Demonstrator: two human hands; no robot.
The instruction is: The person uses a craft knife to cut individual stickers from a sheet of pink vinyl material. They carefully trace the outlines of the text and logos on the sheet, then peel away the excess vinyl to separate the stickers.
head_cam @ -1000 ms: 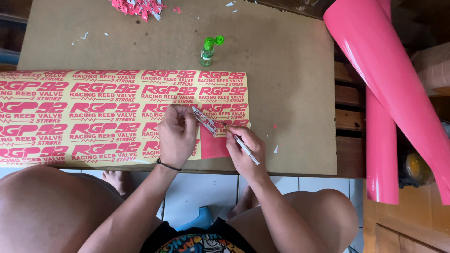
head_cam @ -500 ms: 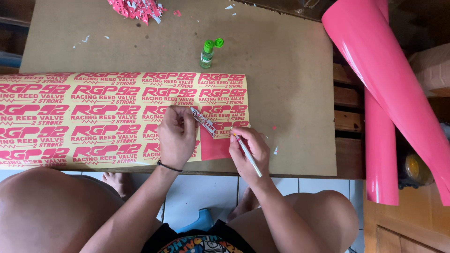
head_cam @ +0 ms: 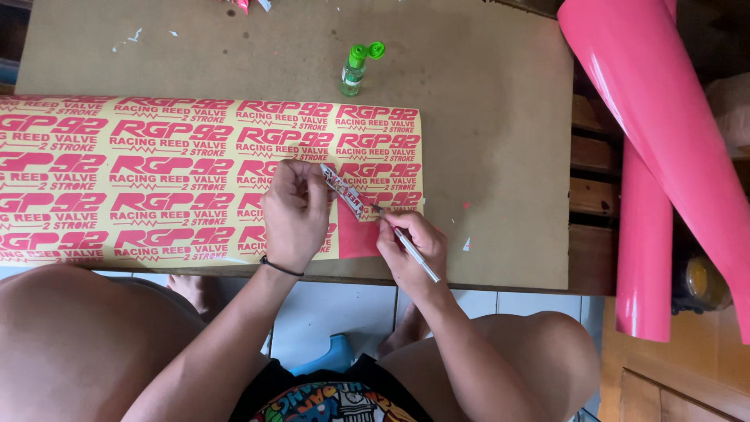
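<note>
A long yellow sticker sheet (head_cam: 156, 172) with rows of pink lettering lies across a brown board. My left hand (head_cam: 295, 212) rests on its right end and pinches a peeled strip of pink vinyl (head_cam: 344, 191) that lifts off the sheet. My right hand (head_cam: 406, 246) grips a thin silver craft knife (head_cam: 406, 244) like a pen, its tip at the strip's lower end beside a solid pink patch (head_cam: 358, 234) of uncut vinyl.
A small clear bottle with a green cap (head_cam: 355, 69) stands behind the sheet. Two pink vinyl rolls (head_cam: 648, 141) lean at the right, over wooden slats (head_cam: 598, 195). Pink scraps (head_cam: 242, 5) lie at the far edge. My bare knees are under the board's near edge (head_cam: 469, 283).
The view has shifted slightly downward. My right hand has edged closer to the strip with the knife; the left hand keeps hold of the strip.
</note>
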